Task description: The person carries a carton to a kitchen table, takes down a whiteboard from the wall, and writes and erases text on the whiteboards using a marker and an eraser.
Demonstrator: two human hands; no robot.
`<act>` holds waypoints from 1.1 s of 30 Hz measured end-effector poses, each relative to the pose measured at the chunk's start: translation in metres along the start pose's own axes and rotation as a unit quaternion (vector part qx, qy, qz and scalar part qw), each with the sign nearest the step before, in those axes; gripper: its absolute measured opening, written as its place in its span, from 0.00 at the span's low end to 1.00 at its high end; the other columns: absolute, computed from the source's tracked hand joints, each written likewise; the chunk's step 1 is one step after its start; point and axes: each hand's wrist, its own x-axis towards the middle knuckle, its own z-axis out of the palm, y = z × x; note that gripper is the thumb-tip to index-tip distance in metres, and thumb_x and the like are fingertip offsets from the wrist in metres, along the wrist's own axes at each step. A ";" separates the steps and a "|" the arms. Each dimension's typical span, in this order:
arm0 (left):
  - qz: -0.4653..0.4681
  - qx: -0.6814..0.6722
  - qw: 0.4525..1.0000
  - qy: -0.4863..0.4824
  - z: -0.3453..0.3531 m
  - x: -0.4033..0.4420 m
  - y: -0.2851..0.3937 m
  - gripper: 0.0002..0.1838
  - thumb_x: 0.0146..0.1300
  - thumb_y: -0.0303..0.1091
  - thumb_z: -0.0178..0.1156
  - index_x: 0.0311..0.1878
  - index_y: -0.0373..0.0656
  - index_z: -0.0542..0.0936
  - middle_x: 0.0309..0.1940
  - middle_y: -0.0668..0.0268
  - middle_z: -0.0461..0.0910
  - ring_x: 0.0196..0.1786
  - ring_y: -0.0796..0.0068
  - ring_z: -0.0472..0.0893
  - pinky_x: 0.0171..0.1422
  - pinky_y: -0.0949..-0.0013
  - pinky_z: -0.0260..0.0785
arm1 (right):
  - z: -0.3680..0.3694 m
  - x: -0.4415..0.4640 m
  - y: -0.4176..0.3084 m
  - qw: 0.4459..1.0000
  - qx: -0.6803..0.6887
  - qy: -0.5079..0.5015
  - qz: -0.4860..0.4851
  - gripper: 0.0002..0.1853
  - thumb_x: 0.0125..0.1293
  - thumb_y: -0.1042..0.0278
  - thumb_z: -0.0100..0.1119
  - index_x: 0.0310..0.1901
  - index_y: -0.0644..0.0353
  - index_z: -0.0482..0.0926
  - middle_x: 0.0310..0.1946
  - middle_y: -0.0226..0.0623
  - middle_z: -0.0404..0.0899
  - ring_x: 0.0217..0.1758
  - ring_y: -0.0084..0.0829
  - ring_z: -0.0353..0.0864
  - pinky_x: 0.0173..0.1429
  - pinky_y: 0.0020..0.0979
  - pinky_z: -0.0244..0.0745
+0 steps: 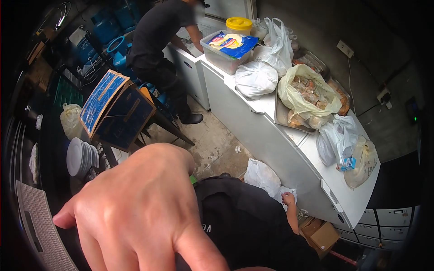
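My right hand [135,203] fills the lower left, very close to the camera, its back turned to me. The fingers point down and curve slightly, with the thumb and little finger spread apart. Most fingertips are cut off by the lower edge or hidden, and no held thing shows. Behind it a person in a black shirt [244,217] bends low. That person's hand [288,198] is at white plastic bags [262,177] on the floor. My left hand is out of view.
On the white chest freezer [244,108] stand a plastic tub [226,58], knotted bags and an open bag of food [309,92]. Another person [158,40] reaches into a freezer behind. At left are a blue box [117,110], stacked plates [81,158] and gas cylinders [106,29].
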 end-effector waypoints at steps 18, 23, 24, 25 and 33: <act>-0.029 -0.119 0.981 -0.151 -0.044 0.002 -0.023 0.26 0.69 0.33 0.35 0.22 0.31 0.78 0.24 0.53 0.76 0.27 0.58 0.78 0.53 0.39 0.73 | -0.104 0.051 -0.012 0.945 0.030 0.324 -0.045 0.45 0.61 0.66 0.60 0.73 0.62 0.42 0.23 0.43 0.80 0.18 0.35 0.80 0.21 0.37 0.75; -0.103 0.070 0.991 -0.056 -0.049 -0.047 -0.026 0.28 0.70 0.49 0.44 0.19 0.43 0.78 0.17 0.69 0.75 0.22 0.71 0.78 0.55 0.38 0.66 | -0.187 -0.028 -0.120 0.895 0.170 0.411 -0.024 0.48 0.60 0.70 0.56 0.74 0.57 0.34 0.22 0.40 0.81 0.16 0.30 0.78 0.22 0.32 0.75; -0.100 0.057 0.992 -0.060 -0.050 -0.055 -0.023 0.28 0.70 0.49 0.44 0.19 0.43 0.78 0.17 0.69 0.75 0.22 0.71 0.78 0.55 0.38 0.66 | -0.198 -0.046 -0.138 0.897 0.208 0.387 -0.034 0.47 0.60 0.72 0.54 0.74 0.56 0.34 0.22 0.40 0.81 0.14 0.28 0.76 0.19 0.31 0.74; -0.117 0.078 0.990 -0.016 -0.050 -0.064 -0.019 0.28 0.69 0.52 0.47 0.18 0.44 0.79 0.16 0.71 0.74 0.22 0.72 0.78 0.58 0.40 0.63 | -0.208 -0.055 -0.148 0.895 0.211 0.393 -0.027 0.47 0.60 0.72 0.54 0.74 0.56 0.34 0.22 0.40 0.81 0.14 0.28 0.76 0.19 0.31 0.74; -0.128 0.120 0.980 0.097 -0.059 -0.104 0.005 0.28 0.62 0.61 0.57 0.19 0.47 0.81 0.15 0.73 0.74 0.23 0.74 0.78 0.66 0.38 0.47 | -0.240 -0.070 -0.188 0.921 0.204 0.328 -0.042 0.44 0.59 0.76 0.47 0.74 0.56 0.34 0.20 0.40 0.80 0.13 0.26 0.75 0.17 0.28 0.73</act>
